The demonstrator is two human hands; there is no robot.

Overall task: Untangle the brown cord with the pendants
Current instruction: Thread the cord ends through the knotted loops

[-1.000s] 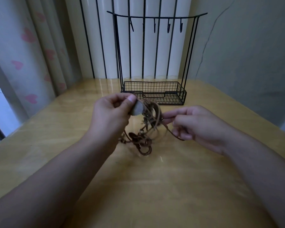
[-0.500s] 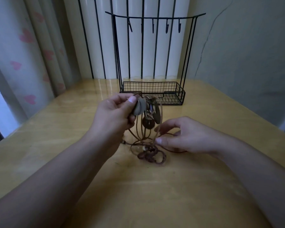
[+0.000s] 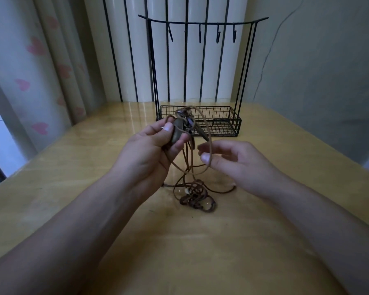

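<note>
- Our left hand (image 3: 151,150) pinches the round pendant (image 3: 177,133), lifting the brown cord (image 3: 210,145) over the bench (image 3: 200,252) middle.
- Our right hand (image 3: 232,162), fingers loose, touches one loop.
- The knotted tail (image 3: 197,198) rests on the bench.
- We judge the cord light and limp; grip near knots, gently.

Brown cord (image 3: 209,145) with a grey-brown pendant (image 3: 176,133); black wire rack (image 3: 237,124) at twelve o'clock on the yellow-tan table (image 3: 94,167); pale curtain (image 3: 30,60), pink hearts, at ten o'clock
</note>
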